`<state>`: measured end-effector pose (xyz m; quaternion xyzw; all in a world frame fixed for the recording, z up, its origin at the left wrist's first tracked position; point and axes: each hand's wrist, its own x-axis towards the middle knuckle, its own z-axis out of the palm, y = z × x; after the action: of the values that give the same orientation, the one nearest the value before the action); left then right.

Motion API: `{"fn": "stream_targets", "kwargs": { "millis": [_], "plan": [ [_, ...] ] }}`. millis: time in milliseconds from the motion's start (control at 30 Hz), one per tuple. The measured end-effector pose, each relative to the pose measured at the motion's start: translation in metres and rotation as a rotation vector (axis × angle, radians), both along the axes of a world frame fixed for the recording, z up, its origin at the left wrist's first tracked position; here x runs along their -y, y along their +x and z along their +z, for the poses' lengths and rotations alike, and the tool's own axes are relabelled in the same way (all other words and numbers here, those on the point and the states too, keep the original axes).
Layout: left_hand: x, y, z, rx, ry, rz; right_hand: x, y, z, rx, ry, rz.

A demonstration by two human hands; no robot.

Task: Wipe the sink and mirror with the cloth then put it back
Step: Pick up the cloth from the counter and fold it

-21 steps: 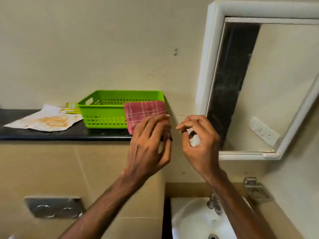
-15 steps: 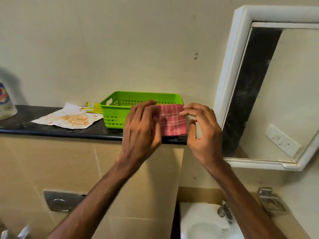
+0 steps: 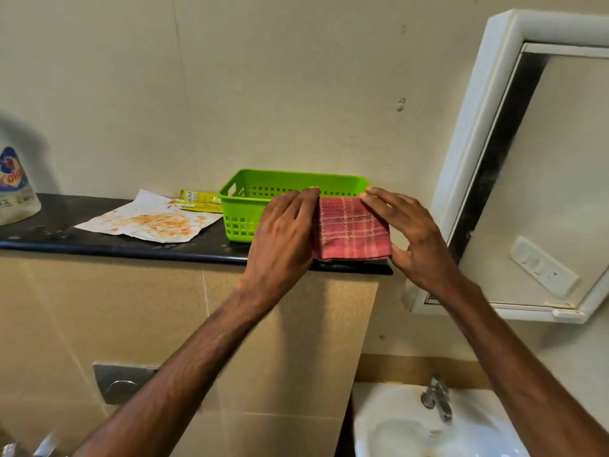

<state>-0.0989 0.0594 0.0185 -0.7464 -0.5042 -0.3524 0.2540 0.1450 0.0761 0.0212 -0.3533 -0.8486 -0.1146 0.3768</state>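
- Reading the task as sitting at one of its two ends: no wiping under way, with the folded pink-red checked cloth [image 3: 354, 229] well apart from both the white ceramic sink [image 3: 389, 433] and the white-framed wall mirror [image 3: 553, 179].
- Cannot tell from this alone whether being taken up for the job or set back after it.
- Leaning, as a guess only, towards the start: noting a dusty haze on the dark strip along the mirror's left side and no clear wet streaks in the basin.
- If so, leaving everything to do: lifting, wiping sink, wiping mirror, returning.
- Finding the cloth draped over the right end of the green perforated plastic basket [image 3: 237, 222], hanging down its front wall towards the black stone shelf [image 3: 99, 247], just left of the mirror frame and above the sink.
- Seeing the left hand [image 3: 283, 232] laid flat over the cloth's left edge, fingers nearly straight and together, tips up at the basket rim; pressing, not pinching.
- Seeing the right hand [image 3: 412, 232] spread, fingertips on the upper right corner, thumb against the lower right corner; bracketing that edge, not clearly closed in a grip.
- Looks folded into a neat thick rectangle, layered along the bottom edge, crossed by pale woven check lines; seems dry, though hard to judge.
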Motion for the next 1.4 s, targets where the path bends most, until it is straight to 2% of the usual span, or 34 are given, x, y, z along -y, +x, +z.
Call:
{"fn": "stream_targets", "kwargs": {
  "millis": [167,333,400,633,767,1000,1133,1200,1267,1333,1400],
  "plan": [
    [-0.003,-0.007,0.001,-0.028,-0.006,-0.026,0.012,-0.019,0.008,-0.045,0.059,0.040],
    [0.002,-0.010,0.004,-0.014,-0.050,-0.045,0.013,-0.033,0.029,-0.325,-0.020,0.176],
    [0.002,-0.010,0.005,0.026,-0.060,-0.033,0.014,-0.040,0.043,-0.369,-0.019,0.132],
    [0.006,0.001,0.011,0.151,-0.055,-0.020,0.011,-0.058,0.086,-0.539,0.194,-0.004],
    [0.004,0.005,0.009,0.170,-0.054,-0.031,0.012,-0.060,0.103,-0.631,0.237,-0.027],
    [-0.002,0.007,0.006,0.186,0.008,-0.030,0.017,-0.058,0.110,-0.659,0.271,-0.015],
    [-0.003,0.008,0.002,0.207,0.011,-0.035,0.029,-0.052,0.119,-0.737,0.392,-0.026],
    [-0.003,0.007,-0.001,0.244,-0.006,-0.093,0.040,-0.046,0.123,-0.744,0.509,-0.065],
    [0.003,0.012,0.000,0.363,-0.047,-0.227,0.055,-0.036,0.125,-0.709,0.581,-0.134],
    [0.015,0.021,0.003,0.484,-0.082,-0.407,0.070,-0.023,0.120,-0.627,0.538,-0.197],
    [0.030,0.035,0.007,0.554,-0.156,-0.627,0.084,-0.009,0.105,-0.542,0.379,-0.256]
  ]
}}
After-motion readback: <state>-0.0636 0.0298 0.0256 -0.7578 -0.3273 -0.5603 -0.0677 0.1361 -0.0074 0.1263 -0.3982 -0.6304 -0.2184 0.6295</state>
